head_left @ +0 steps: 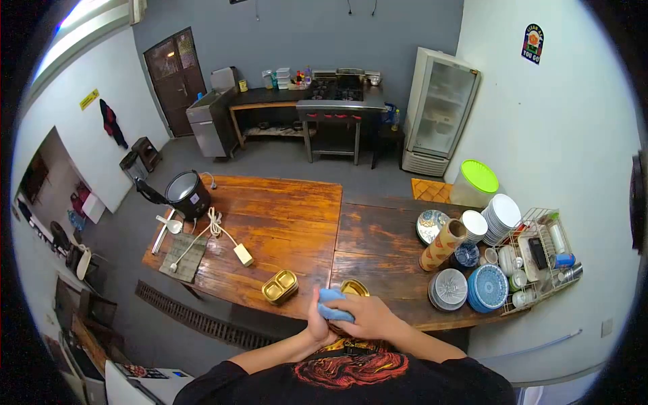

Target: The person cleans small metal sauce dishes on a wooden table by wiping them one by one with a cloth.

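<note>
Blue cloth [333, 306]: bunched up, right of the gold divided tray [280, 288] and slightly nearer the wearer, held at the table [277, 216] edge. Visible long axis slants, upper end toward the far left, lower end toward the near right, under the right fingers. No clear front on it. Left hand [320, 322] grips it from the left, fingertips pointing away from the wearer. Right hand [366, 317] is closed over its right side. Gold bowl [354, 288] sits right of the tray, just past the hands. White power strip [243, 254]: beyond the tray, to its left.
</note>
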Motion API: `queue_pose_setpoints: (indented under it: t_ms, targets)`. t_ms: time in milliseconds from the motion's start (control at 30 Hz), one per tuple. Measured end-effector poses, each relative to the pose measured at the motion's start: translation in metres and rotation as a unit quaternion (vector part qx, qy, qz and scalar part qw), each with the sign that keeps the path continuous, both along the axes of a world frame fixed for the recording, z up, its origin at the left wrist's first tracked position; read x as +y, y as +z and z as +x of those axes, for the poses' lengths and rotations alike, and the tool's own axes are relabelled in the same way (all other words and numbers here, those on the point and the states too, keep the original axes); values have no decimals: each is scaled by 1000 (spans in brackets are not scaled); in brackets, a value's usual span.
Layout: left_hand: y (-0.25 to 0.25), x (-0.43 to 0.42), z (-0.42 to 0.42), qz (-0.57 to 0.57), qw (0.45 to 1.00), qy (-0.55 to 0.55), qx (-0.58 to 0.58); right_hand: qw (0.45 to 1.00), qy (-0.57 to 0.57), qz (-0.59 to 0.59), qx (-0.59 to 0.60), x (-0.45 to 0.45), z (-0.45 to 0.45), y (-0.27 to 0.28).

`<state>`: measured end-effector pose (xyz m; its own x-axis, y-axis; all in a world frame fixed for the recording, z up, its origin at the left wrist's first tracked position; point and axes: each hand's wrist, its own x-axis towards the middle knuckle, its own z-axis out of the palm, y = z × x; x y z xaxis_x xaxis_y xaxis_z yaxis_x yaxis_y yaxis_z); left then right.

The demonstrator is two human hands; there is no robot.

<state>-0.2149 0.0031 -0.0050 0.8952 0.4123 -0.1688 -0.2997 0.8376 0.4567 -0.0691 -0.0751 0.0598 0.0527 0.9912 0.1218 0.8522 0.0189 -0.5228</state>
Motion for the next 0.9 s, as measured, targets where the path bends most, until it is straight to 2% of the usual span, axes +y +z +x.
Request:
queue_pose_setpoints:
  t_ms: [100,167,267,300,367,433,467,600,633,767,900]
  targets:
    - [0,1,-1,11,1000,16,20,997,-64,24,-48,4,1,-7]
    - [2,0,-3,19,999,18,26,982,-175,40,-49,16,19,-24]
    - [6,-1,-1,52,998,15,38,984,-166,30,-57,18,24,-29]
    - [8,-1,1,52,998,12,40,987,-134,65,-52,14,17,-23]
    - [9,-2,4,-18,996,51,65,989,-107,97,-44,6,-1,-4]
    - [9,-6,5,-88,988,90,89,998,14,45,36,0,-11,9]
    - [7,-6,5,-89,988,87,90,998,10,45,36,1,-8,4]
    - [0,-1,1,92,993,-13,67,983,-161,42,-82,18,19,-36]
    - [2,-1,0,92,993,-17,67,982,-165,41,-81,16,19,-36]
    - [18,0,-2,70,995,-27,63,976,-142,162,-31,15,11,-32]
    - [2,-2,-6,37,995,-20,85,989,-127,74,21,8,-1,-20]
